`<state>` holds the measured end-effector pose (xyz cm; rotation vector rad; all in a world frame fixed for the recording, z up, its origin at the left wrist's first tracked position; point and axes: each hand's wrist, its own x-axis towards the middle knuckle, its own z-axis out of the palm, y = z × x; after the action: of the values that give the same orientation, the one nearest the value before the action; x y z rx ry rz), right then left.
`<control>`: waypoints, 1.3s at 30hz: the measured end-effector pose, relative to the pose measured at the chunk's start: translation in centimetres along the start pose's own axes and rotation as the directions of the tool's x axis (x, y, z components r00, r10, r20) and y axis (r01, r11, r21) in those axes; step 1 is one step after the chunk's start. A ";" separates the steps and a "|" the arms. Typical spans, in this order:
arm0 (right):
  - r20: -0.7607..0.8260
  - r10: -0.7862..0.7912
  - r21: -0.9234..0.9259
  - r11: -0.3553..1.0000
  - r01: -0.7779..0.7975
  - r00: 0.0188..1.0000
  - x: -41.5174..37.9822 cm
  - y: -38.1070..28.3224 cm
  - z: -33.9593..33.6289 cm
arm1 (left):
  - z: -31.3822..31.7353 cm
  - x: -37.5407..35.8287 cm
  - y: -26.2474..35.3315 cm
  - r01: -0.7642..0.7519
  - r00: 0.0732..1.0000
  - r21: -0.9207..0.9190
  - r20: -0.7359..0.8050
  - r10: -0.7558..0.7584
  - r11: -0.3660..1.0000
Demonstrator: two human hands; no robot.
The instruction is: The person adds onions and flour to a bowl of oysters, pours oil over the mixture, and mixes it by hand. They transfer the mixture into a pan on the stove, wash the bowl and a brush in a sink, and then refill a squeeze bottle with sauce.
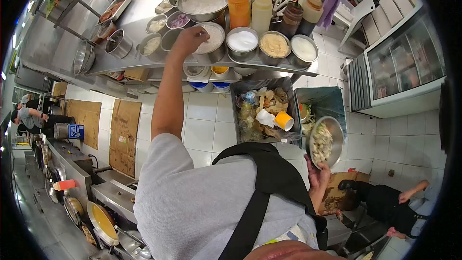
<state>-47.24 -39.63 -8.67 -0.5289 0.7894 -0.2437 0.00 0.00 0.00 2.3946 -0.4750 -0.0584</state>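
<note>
The left hand (191,41) is hovering over a tub (210,58) at the bench's (144,6) front edge, fingers bunched, any pinch unclear; the right hand's (318,174) fingers are gripping the near rim of a tilted bowl (338,138).

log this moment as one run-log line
left hand: at metal container, white contents | right hand: holds metal bowl, chopped food

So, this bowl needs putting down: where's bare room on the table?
Bare silver steel tabletop shows between the rectangular metal tray of brown food and the small round bowl of white pieces. The right end is crowded: round steel tubs with plastic squeeze bottles, one orange, close behind.
</note>
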 end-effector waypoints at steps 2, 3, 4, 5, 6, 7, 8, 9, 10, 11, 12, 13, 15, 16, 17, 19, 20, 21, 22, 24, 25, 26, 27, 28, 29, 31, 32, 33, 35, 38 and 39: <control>0.019 0.043 -0.128 0.991 -0.041 0.999 -0.4 -0.1 3.5 | -0.6 -0.8 1.3 0.024 1.000 -0.056 0.000 -0.024 0.998; 0.081 0.101 -0.121 0.988 -0.091 0.992 2.9 3.9 6.3 | -4.2 1.1 -0.6 -0.016 0.999 -0.002 -0.028 0.016 1.000; 0.112 0.145 -0.151 0.980 -0.128 0.983 4.2 4.5 6.6 | -4.9 0.9 -0.4 -0.043 0.998 0.006 -0.044 0.043 0.999; 0.121 0.189 -0.190 0.968 -0.164 0.974 4.6 4.5 6.5 | -4.4 0.3 -0.4 -0.063 0.997 0.000 -0.046 0.062 0.998; 0.130 0.171 -0.253 0.958 -0.134 0.977 5.4 4.6 8.6 | -4.6 0.8 -0.4 -0.120 0.983 0.015 -0.139 0.121 0.993; 0.120 0.174 -0.273 0.952 -0.136 0.977 5.3 4.8 10.4 | -4.6 0.6 -1.0 -0.167 0.963 0.029 -0.212 0.169 0.986; 0.106 0.177 -0.292 0.946 -0.140 0.978 5.2 4.9 12.0 | -4.5 0.3 -1.4 -0.212 0.935 0.042 -0.280 0.215 0.976; 0.083 0.182 -0.315 0.938 -0.147 0.980 5.0 4.9 13.0 | -4.0 -0.2 -1.2 -0.147 0.911 0.043 -0.383 0.152 0.988; 0.091 0.182 -0.321 0.936 -0.144 0.979 5.1 5.2 13.7 | -3.8 -0.6 -1.1 -0.191 0.871 0.017 -0.458 0.177 0.982; 0.105 0.179 -0.327 0.935 -0.136 0.978 5.5 5.3 14.5 | -3.5 -0.7 -0.7 -0.238 0.822 -0.006 -0.535 0.198 0.971; 0.118 0.178 -0.336 0.933 -0.130 0.977 5.8 5.3 15.0 | -2.8 -0.6 -0.2 -0.245 0.826 -0.113 -0.544 0.147 0.963; 0.110 0.173 -0.339 0.932 -0.127 0.979 6.2 5.3 15.5 | -2.3 -0.6 0.3 -0.250 0.828 -0.211 -0.553 0.095 0.945; 0.099 0.184 -0.362 0.922 -0.137 0.978 6.9 5.4 16.3 | -1.1 -0.3 1.1 -0.240 0.832 -0.345 -0.554 0.009 0.907; 0.092 0.174 -0.384 0.915 -0.127 0.980 7.0 5.4 16.5 | -0.6 -0.4 1.4 -0.225 0.829 -0.376 -0.558 -0.026 0.899; 0.093 0.192 -0.372 0.917 -0.145 0.977 6.9 5.6 17.0 | -0.5 -0.6 1.3 -0.206 0.825 -0.401 -0.562 -0.062 0.893; 0.094 0.219 -0.343 0.923 -0.175 0.971 6.4 5.6 18.0 | -0.7 -0.8 0.0 -0.228 0.828 -0.476 -0.554 -0.088 0.850; 0.106 0.230 -0.335 0.924 -0.183 0.967 6.5 5.7 18.0 | -0.8 -0.7 -0.6 -0.225 0.824 -0.482 -0.558 -0.099 0.847; 0.097 0.219 -0.343 0.923 -0.174 0.971 6.8 5.9 17.7 | -0.7 -0.5 -0.8 -0.226 0.825 -0.497 -0.556 -0.107 0.838; 0.080 0.203 -0.353 0.921 -0.163 0.976 7.1 6.1 17.2 | -0.6 -0.4 -0.8 -0.182 0.835 -0.508 -0.533 -0.141 0.842; 0.067 0.193 -0.376 0.913 -0.155 0.979 7.3 6.1 17.3 | -0.3 -0.5 -0.7 -0.186 0.840 -0.458 -0.533 -0.102 0.869; 0.080 0.199 -0.378 0.913 -0.155 0.977 7.2 6.2 17.5 | -0.5 -0.8 -1.1 -0.181 0.839 -0.423 -0.537 -0.084 0.888; 0.094 0.207 -0.382 0.911 -0.156 0.974 7.2 6.2 17.7 | -0.8 -0.7 -2.0 -0.234 0.793 -0.124 -0.599 0.115 0.964; 0.106 0.215 -0.385 0.909 -0.159 0.971 7.1 6.3 17.8 | -1.5 -0.9 -1.8 -0.221 0.795 -0.056 -0.588 0.147 0.974; 0.100 0.221 -0.392 0.905 -0.166 0.970 7.1 6.4 17.8 | -2.1 -1.0 -1.4 -0.211 0.801 0.010 -0.572 0.179 0.977; 0.106 0.233 -0.390 0.904 -0.176 0.967 7.0 6.6 17.8 | -2.5 -1.1 -1.1 -0.205 0.809 0.073 -0.549 0.210 0.976; 0.105 0.243 -0.380 0.906 -0.187 0.964 7.0 6.6 17.6 | -2.5 0.0 -2.1 -0.102 0.883 0.132 -0.444 0.151 0.986; 0.108 0.233 -0.400 0.900 -0.172 0.967 7.1 6.8 17.0 | -2.0 0.8 -3.0 -0.058 0.913 0.161 -0.390 0.118 0.985; 0.093 0.238 -0.397 0.899 -0.183 0.967 7.1 6.9 16.5 | -1.4 1.5 -3.8 -0.019 0.939 0.191 -0.334 0.083 0.981; 0.074 0.256 -0.393 0.896 -0.207 0.964 7.2 7.3 15.9 | -0.9 2.5 -4.4 -0.068 0.942 0.196 -0.309 0.128 0.978; 0.042 0.213 -0.354 0.917 -0.185 0.976 6.4 7.7 14.9 | -0.9 2.8 -4.4 -0.146 0.951 0.319 -0.217 0.222 0.936; 0.045 0.199 -0.359 0.918 -0.170 0.979 6.4 7.9 15.0 | -1.0 3.3 -6.1 -0.213 0.933 0.407 -0.187 0.309 0.888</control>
<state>-31.82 -30.11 -8.01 -0.7931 0.8029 0.0993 5.23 3.69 -2.85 2.6373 -0.7433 0.4935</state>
